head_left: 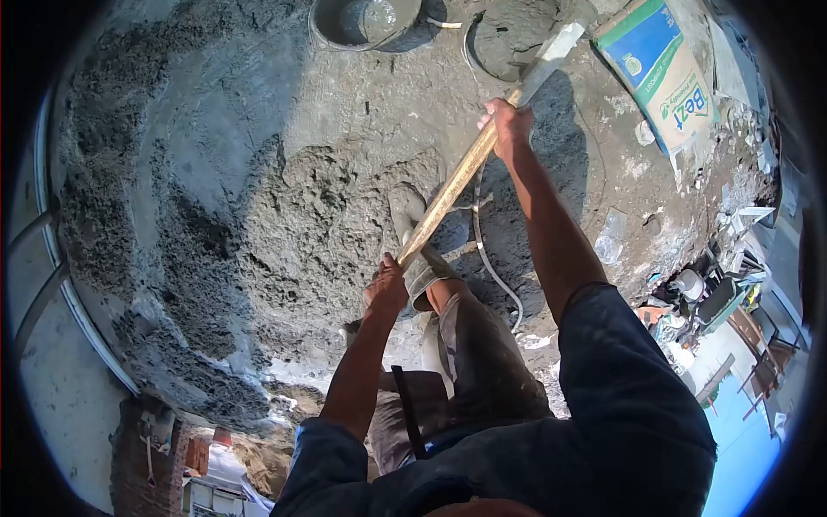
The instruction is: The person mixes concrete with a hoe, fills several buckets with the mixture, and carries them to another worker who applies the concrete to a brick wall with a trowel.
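A long wooden handle (458,179) runs diagonally across the view, and both my hands are closed around it. Near its lower end is my left hand (387,284). Higher up, close to the metal part (554,62) of the tool, my right hand (508,125) grips it. The tool's far end reaches over a round container of wet grey mix (510,36) at the top. Lumpy wet mortar (314,224) spreads over the ground left of the handle.
A grey bucket (322,34) stands at the top. The printed bag (659,73) lies at upper right. A pale hose (488,263) curves beside my boot (424,274). Rubble and scraps (689,289) are piled at right.
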The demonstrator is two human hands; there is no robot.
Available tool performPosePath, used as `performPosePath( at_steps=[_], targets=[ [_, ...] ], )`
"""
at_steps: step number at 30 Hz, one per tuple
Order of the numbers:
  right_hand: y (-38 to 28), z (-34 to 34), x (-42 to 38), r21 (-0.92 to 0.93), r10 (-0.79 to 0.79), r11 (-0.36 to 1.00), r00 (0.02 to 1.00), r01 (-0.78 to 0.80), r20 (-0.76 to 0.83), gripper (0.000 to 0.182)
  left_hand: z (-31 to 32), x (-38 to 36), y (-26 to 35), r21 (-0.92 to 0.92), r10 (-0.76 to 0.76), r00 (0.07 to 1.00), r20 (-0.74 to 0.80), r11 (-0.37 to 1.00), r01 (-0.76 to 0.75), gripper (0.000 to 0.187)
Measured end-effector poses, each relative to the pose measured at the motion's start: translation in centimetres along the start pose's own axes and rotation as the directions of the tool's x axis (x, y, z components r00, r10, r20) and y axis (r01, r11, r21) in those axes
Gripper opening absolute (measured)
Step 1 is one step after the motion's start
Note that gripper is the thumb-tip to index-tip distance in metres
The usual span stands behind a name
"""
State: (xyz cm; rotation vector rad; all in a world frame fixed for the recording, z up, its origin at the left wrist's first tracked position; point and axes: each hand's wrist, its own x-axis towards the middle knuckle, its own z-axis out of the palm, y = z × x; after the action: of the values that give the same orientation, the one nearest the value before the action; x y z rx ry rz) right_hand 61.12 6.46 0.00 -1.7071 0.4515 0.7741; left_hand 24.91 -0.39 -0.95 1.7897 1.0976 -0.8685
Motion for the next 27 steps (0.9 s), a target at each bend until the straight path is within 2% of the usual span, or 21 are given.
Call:
performPosePath(
  at_steps=[2, 3, 5, 6, 8, 10, 12, 13, 14, 15, 16, 17, 18, 19, 20, 21, 22, 23, 24, 26, 27],
  targets=[
    [0.1, -0.7, -2.6, 0.096, -0.211, 0.974, 0.977, 0.206, 0.042, 0.025, -0.3, -0.6, -0.7, -0.034, 0.014, 0.997, -0.07, 0.999, -0.017, 0.042],
    [0.1, -1.0, -4.4, 0.082, -0.141, 0.986, 0.989, 0.144, -0.049, 0.014, -0.6, -2.6, -1.2, -0.055, 0.06, 0.998, 0.003, 0.997, -0.059, 0.044],
    [0.2, -2.4, -9.8, 0.093, -0.149, 0.986, 0.982, 0.139, 0.116, 0.013, 0.7, -7.8, -3.6, -0.143, 0.148, 0.981, 0.125, 0.981, -0.13, 0.047],
    [1.5, -3.3, -11.4, 0.114, -0.085, 0.991, 0.986, 0.068, 0.146, 0.011, 0.6, -10.7, -4.4, -0.215, 0.217, 0.974, 0.072, 0.956, -0.197, 0.04],
    [3.1, -3.1, -16.3, 0.131, -0.045, 0.991, 0.973, 0.015, 0.227, 0.011, 0.6, -15.3, -6.6, -0.336, 0.149, 0.953, 0.264, 0.94, -0.054, 0.047],
    [6.2, -1.5, -18.7, 0.068, 0.016, 0.997, 0.973, -0.033, 0.231, 0.011, 2.6, -17.2, -9.9, -0.381, 0.176, 0.954, 0.243, 0.922, -0.073, 0.046],
    [10.5, 0.3, -17.9, 0.036, 0.074, 0.996, 0.963, -0.086, 0.259, 0.012, 3.4, -18.2, -12.1, -0.424, 0.084, 0.939, 0.333, 0.903, 0.07, 0.049],
    [12.7, 1.6, -16.8, 0.047, 0.074, 0.995, 0.958, -0.091, 0.277, 0.014, 3.4, -17.6, -12.9, -0.361, 0.078, 0.963, 0.256, 0.932, 0.02, 0.048],
    [13.8, 3.5, -15.9, -0.021, 0.077, 0.997, 0.977, -0.075, 0.201, 0.016, 2.8, -16.9, -13.5, -0.488, 0.067, 0.956, 0.286, 0.869, 0.085, 0.045],
    [15.1, 4.9, -14.5, -0.037, 0.076, 0.997, 0.976, -0.07, 0.203, 0.017, 1.9, -16.2, -14.0, -0.603, 0.055, 0.945, 0.324, 0.781, 0.161, 0.043],
    [14.7, 6.9, -14.5, -0.084, 0.075, 0.994, 0.986, -0.063, 0.149, 0.015, 1.2, -15.2, -13.8, -0.503, 0.089, 0.978, 0.191, 0.864, 0.019, 0.04],
    [15.5, 8.1, -13.2, -0.157, 0.076, 0.986, 0.988, -0.054, 0.137, 0.013, 0.4, -14.8, -13.8, -0.565, 0.08, 0.997, 0.024, 0.824, -0.052, 0.036],
    [16.4, 9.3, -11.8, -0.217, 0.099, 0.973, 0.989, -0.074, 0.107, 0.011, -1.0, -14.3, -13.7, -0.585, 0.018, 0.997, 0.079, 0.811, 0.032, 0.035],
    [17.2, 10.3, -10.9, -0.272, 0.11, 0.958, 0.991, -0.086, 0.075, 0.01, -1.5, -14.2, -13.8, -0.709, -0.032, 0.994, 0.105, 0.699, 0.097, 0.034],
    [17.5, 11.5, -10.9, -0.287, 0.112, 0.954, 0.991, -0.086, 0.075, 0.01, -1.1, -13.9, -15.5, -0.645, 0.053, 0.997, 0.055, 0.764, -0.004, 0.031],
    [17.6, 12.4, -11.6, -0.342, 0.099, 0.937, 0.992, -0.067, 0.076, 0.009, 0.8, -14.3, -17.8, -0.78, 0.225, 0.969, -0.104, 0.585, -0.22, 0.027],
    [18.2, 12.8, -12.7, -0.388, 0.084, 0.92, 0.993, -0.047, 0.078, 0.008, -0.4, -15.5, -18.0, -0.838, 0.349, 0.89, -0.294, 0.354, -0.416, 0.024],
    [18.8, 13.2, -14.0, -0.39, 0.076, 0.92, 0.994, -0.038, 0.081, 0.008, -1.8, -17.4, -18.0, -0.695, 0.102, 0.995, 0.009, 0.715, -0.067, 0.021],
    [19.4, 13.8, -15.5, -0.421, 0.128, 0.904, 0.987, -0.074, 0.1, 0.007, -2.0, -19.2, -19.1, -0.63, 0.213, 0.969, -0.126, 0.737, -0.244, 0.022],
    [21.7, 14.1, -19.8, -0.465, 0.247, 0.869, 0.963, -0.17, 0.109, 0.007, -5.3, -24.6, -19.5, -0.703, 0.035, 0.995, 0.089, 0.71, 0.038, 0.037],
    [23.1, 14.1, -21.8, -0.472, 0.298, 0.855, 0.949, -0.216, 0.105, 0.008, -5.4, -26.8, -20.6, -0.699, 0.004, 0.996, 0.087, 0.713, 0.058, 0.038]
  ],
)
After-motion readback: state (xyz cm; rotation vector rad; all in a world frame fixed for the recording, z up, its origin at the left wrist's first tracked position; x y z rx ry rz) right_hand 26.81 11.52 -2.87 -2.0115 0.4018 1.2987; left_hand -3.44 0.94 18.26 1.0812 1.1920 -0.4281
